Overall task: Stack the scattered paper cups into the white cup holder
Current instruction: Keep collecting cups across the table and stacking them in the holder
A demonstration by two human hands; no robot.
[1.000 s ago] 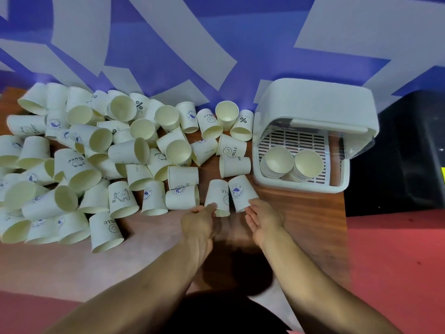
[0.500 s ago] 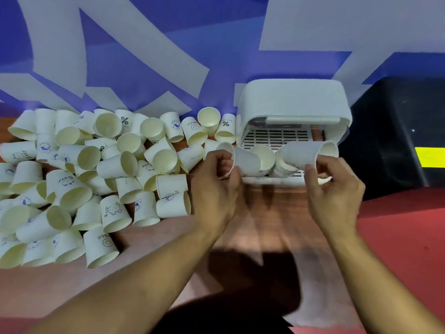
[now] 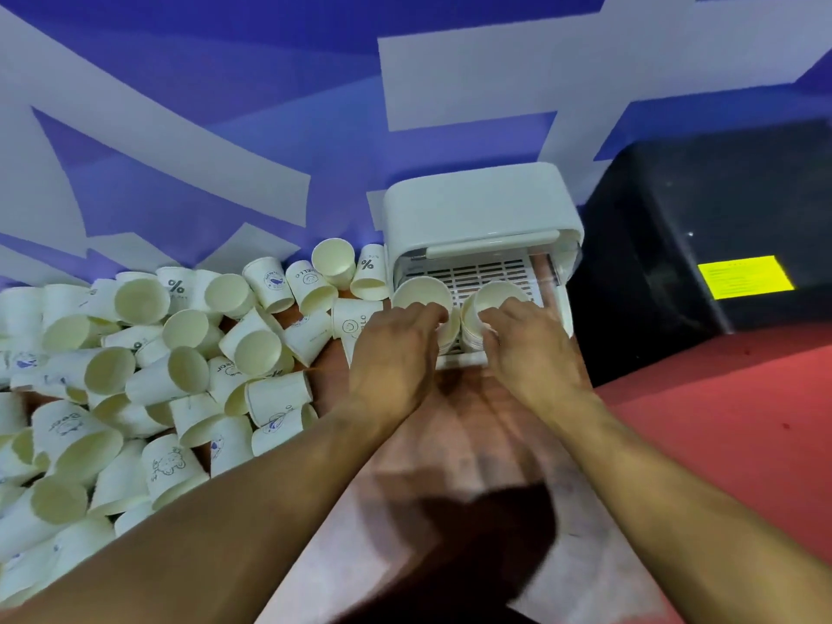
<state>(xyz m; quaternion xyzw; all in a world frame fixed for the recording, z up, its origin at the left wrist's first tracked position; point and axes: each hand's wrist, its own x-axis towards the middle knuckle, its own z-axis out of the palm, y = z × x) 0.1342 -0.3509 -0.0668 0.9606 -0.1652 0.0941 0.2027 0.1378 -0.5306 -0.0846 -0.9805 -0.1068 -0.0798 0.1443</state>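
The white cup holder stands at the back of the wooden table with its lid raised. Two stacks of paper cups lie inside it, mouths toward me. My left hand grips the top cup of the left stack. My right hand grips the top cup of the right stack. Both hands have their fingers curled over the cups' near sides. A big heap of scattered paper cups covers the table to the left.
The blue and white wall rises right behind the holder. A black box with a yellow label stands to the right of the holder. Red floor lies beyond the table's right edge. Bare wood shows below my hands.
Both hands picked up a cup from the table's front, carried them to the holder, and now press them onto the two stacks. The camera view has shifted upward.
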